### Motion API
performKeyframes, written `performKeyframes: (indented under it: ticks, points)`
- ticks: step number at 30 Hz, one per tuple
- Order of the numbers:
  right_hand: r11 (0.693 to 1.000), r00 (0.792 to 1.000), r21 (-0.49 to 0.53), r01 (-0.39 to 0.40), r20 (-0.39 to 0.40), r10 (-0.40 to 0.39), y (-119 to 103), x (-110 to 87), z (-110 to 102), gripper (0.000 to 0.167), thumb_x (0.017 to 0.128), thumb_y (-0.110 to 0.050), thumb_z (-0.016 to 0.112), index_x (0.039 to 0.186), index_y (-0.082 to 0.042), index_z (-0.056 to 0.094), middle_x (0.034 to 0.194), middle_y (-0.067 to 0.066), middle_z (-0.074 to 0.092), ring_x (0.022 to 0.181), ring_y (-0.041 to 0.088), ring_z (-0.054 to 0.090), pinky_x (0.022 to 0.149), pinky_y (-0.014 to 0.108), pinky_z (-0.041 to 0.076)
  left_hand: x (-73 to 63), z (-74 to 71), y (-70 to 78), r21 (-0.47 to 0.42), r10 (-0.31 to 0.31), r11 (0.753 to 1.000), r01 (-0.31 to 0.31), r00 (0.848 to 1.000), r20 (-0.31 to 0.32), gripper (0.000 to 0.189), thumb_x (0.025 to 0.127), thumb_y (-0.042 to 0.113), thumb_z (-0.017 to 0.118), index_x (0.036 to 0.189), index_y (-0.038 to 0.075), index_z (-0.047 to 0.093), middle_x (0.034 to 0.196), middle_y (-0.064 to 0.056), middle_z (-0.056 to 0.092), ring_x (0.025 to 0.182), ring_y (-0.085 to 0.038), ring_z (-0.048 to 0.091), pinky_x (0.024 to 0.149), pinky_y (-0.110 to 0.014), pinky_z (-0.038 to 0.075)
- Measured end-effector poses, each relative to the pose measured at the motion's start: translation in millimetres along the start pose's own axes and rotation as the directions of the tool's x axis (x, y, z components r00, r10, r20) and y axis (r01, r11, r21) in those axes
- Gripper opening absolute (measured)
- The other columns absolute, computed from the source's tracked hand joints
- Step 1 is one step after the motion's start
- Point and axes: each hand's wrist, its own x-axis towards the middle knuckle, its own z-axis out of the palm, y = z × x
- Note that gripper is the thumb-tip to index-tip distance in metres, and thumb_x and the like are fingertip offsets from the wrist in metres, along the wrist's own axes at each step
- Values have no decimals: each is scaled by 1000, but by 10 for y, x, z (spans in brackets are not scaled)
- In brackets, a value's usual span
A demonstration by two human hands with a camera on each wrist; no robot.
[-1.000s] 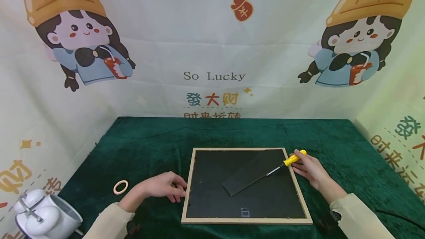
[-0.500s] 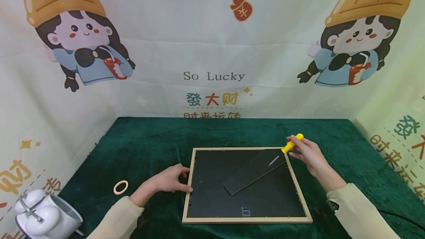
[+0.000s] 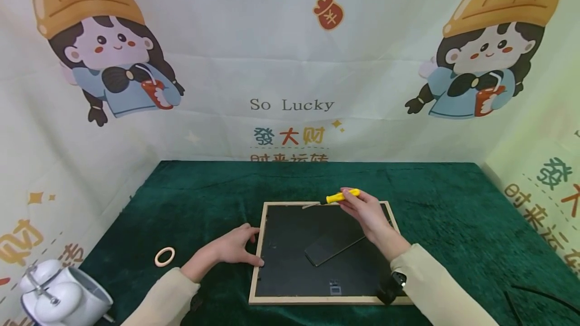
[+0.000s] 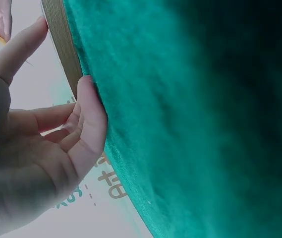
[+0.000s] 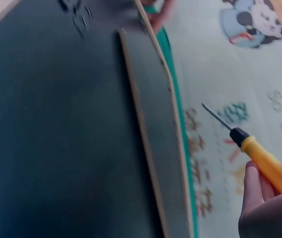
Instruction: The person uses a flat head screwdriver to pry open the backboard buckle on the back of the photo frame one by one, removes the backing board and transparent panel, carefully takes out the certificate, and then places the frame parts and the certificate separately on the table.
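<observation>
A wood-edged picture frame (image 3: 290, 300) lies back side up on the green cloth, showing a black backing board (image 3: 290, 245). On that board lies a narrow dark stand leg (image 3: 326, 251), slanting and partly hidden by the right arm. My right hand (image 3: 369, 220) holds a yellow-handled screwdriver (image 5: 264, 161); in the head view its thin metal shaft points left over the frame's far edge. My left hand (image 3: 231, 245) touches the frame's left side. In the left wrist view its thumb (image 4: 24, 42) rests on the rim, its other fingers along the outer side.
A wooden ring (image 3: 164, 256) lies on the green cloth (image 3: 217, 185) left of the left hand. At the front left corner stands a white twin-bell alarm clock (image 3: 63, 291). Black cables (image 3: 544, 293) cross the right side. A printed curtain (image 3: 217, 64) hangs behind.
My right hand has carried the screwdriver from the frame's right corner leftwards to its far edge. The left hand has shifted slightly towards the frame, its thumb now on the rim.
</observation>
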Motion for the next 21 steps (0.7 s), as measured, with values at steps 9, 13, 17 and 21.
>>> performKeyframes:
  ticks: [9, 13, 17, 21]
  points:
    - [997, 999, 64, -53, -3, 53, 272, 89, 514, 36, 88, -16, 55, 117, 4, 51, 112, 16, 53, 100, 27, 55, 82, 29, 44, 37, 11, -9, -11, -47, 999, 47, 999, 10, 74, 67, 30, 77, 124, -4, 44, 88, -3, 44, 75, -17, 42, 59, -31, 36]
    - [993, 996, 93, -79, -31, 83, 338, 125, 641, 37, 87, -17, 55, 117, 5, 51, 111, 16, 54, 99, 27, 55, 81, 29, 44, 33, 8, 1, -24, -66, 998, 66, 998, 20, 75, 68, 29, 76, 126, -3, 41, 90, -4, 44, 72, -16, 44, 55, -30, 40]
    - [991, 994, 101, -89, -50, 95, 385, 146, 712, 38, 88, -18, 55, 118, 5, 51, 111, 17, 54, 99, 27, 56, 79, 28, 45, 24, -1, 18, -70, -96, 993, 99, 994, 43, 75, 69, 27, 76, 128, -2, 39, 92, -5, 43, 67, -15, 47, 51, -28, 44]
    - [989, 994, 111, -98, -47, 103, 403, 140, 751, 38, 88, -17, 55, 118, 5, 50, 111, 16, 54, 99, 26, 56, 79, 28, 45, 25, -4, 22, -98, -109, 989, 113, 993, 52, 74, 70, 25, 75, 129, 0, 38, 94, -5, 43, 66, -16, 48, 50, -28, 45]
